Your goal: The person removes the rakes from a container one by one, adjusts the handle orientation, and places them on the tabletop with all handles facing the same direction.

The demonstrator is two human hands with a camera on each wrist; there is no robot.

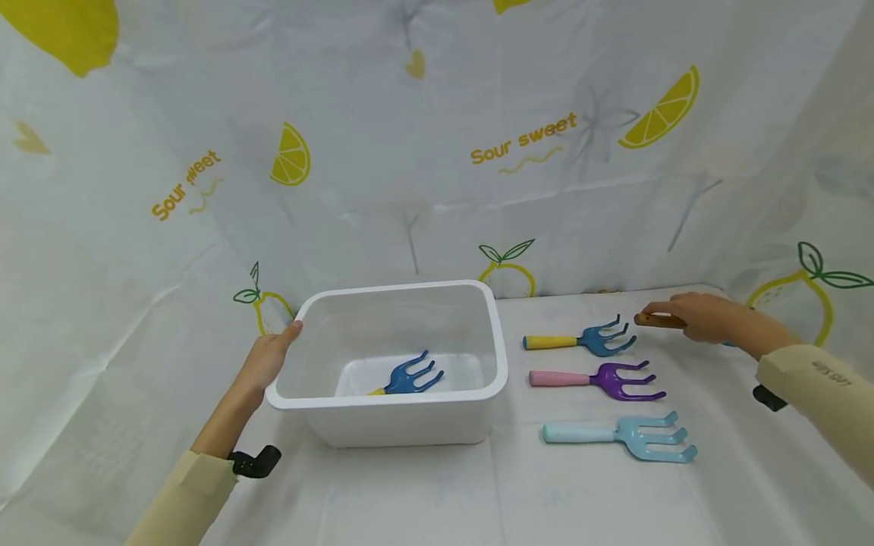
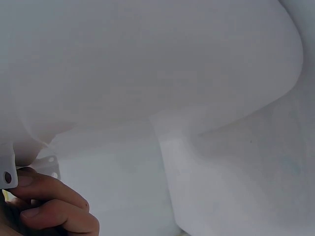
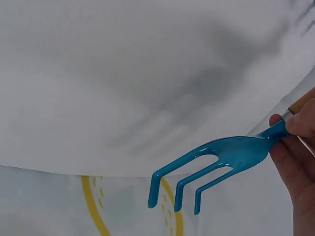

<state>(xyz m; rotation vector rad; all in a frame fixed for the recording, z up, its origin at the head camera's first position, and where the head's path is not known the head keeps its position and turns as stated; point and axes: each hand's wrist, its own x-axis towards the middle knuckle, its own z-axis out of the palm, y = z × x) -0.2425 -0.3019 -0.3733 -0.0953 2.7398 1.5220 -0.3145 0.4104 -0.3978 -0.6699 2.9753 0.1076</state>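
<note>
My left hand (image 1: 268, 362) grips the left rim of a white plastic bin (image 1: 403, 421), thumb over the edge; in the left wrist view its fingers (image 2: 61, 211) curl under the rim. Inside the bin lies a blue hand rake (image 1: 411, 378) with a yellow handle. At the right, my right hand (image 1: 706, 317) holds a hand rake with a wooden handle (image 1: 658, 321) above the table. The right wrist view shows its teal three-tined head (image 3: 241, 152), tines bent downward, with thumb and fingers pinching the neck.
Between bin and right hand, three hand rakes lie in a column: blue with yellow handle (image 1: 551, 343), purple with pink handle (image 1: 617, 381), and light blue (image 1: 642, 437). A white lemon-print sheet (image 1: 410, 189) hangs behind the table (image 1: 423, 493).
</note>
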